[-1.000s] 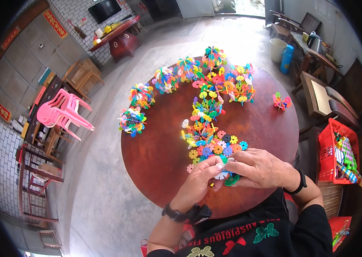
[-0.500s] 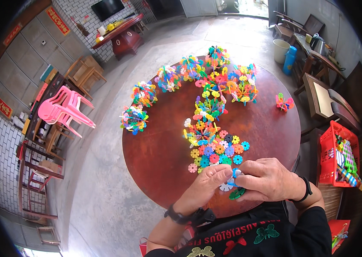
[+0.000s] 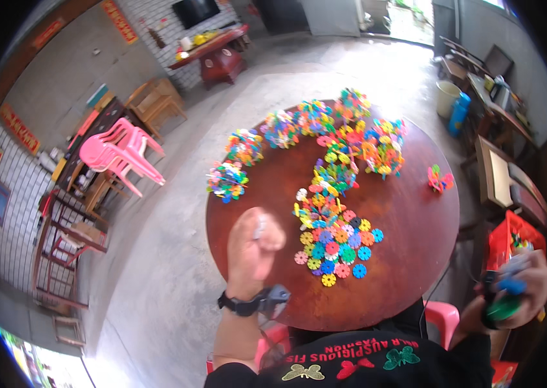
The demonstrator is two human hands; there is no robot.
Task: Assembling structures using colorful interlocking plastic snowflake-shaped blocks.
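My right hand (image 3: 535, 278) is out at the far right, away from the table, blurred by motion. It grips a small cluster of plastic snowflake discs, with a green disc (image 3: 503, 308) lowest and a blue disc (image 3: 511, 285) above it. Over the left part of the round table (image 3: 409, 226) my left hand (image 3: 252, 249) is raised with its fingers curled in. A small whitish spot shows by its thumb, too smeared to name. Nearest to it, loose snowflake discs (image 3: 331, 248) of many colours lie in a flat patch on the brown tabletop.
Several disc balls (image 3: 245, 146) curve along the table's far left edge; joined clusters (image 3: 335, 177) run down the middle. One small red-pink cluster (image 3: 439, 180) stands at the right. A red plastic basket (image 3: 511, 236) sits beside my right hand. Stacked pink chairs (image 3: 121, 152) stand left.
My hands were together over the table's near edge, on the discs. They have parted: the left moved left and up, the right swung far right with the discs. The whole view has shifted.
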